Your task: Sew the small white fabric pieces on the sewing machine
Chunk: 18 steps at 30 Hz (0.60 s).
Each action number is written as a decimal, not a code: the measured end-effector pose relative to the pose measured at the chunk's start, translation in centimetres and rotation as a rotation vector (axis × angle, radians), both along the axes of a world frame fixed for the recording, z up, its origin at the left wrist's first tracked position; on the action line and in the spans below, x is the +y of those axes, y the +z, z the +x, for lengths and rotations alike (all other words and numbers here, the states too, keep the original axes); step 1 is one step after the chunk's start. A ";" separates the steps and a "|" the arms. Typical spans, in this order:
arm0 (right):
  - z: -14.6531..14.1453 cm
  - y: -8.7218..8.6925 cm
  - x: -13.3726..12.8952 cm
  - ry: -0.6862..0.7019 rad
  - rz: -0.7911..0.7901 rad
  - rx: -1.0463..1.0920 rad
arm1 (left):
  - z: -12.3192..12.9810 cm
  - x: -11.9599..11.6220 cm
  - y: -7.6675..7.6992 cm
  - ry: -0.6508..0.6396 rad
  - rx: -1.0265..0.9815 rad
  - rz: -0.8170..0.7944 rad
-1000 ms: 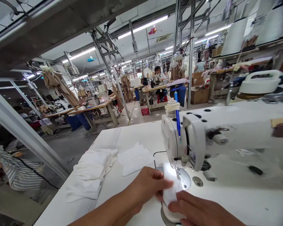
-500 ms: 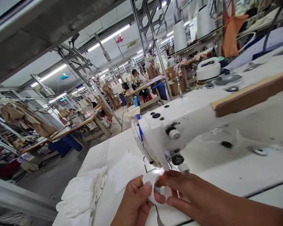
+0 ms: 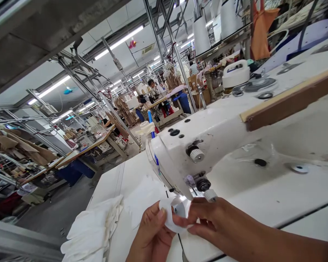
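We hold a small white fabric piece (image 3: 172, 214) pinched between both hands just below the needle end of the sewing machine (image 3: 196, 145). Our left hand (image 3: 152, 233) grips its left edge with thumb and fingers closed on the cloth; our right hand (image 3: 207, 222) pinches its right edge from the other side. The piece lies between the two hands, equally close to each, its longer side running roughly up and down. A heap of white cloth (image 3: 93, 225) rests on the table (image 3: 276, 203) to the left.

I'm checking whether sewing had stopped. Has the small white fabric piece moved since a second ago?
Yes. The small white fabric piece, which lay flat under the sewing machine needle, is now lifted off the bed, pinched between left hand and right hand.
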State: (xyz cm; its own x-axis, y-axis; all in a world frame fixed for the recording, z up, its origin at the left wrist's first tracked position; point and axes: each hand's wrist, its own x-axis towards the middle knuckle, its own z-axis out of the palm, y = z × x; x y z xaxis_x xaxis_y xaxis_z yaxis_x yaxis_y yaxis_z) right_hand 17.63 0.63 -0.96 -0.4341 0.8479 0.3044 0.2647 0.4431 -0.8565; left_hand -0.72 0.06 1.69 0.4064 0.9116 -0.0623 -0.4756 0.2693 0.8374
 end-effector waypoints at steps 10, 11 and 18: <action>-0.5 -0.7 -0.8 -0.006 -0.285 0.018 | 0.7 0.2 0.0 0.031 -0.039 -0.075; -0.5 -0.7 -0.9 0.004 -0.318 0.037 | 0.7 0.2 -0.3 0.019 -0.055 -0.067; -0.5 0.2 -0.9 0.032 -0.343 0.044 | 0.7 0.6 -0.7 0.083 -0.060 -0.149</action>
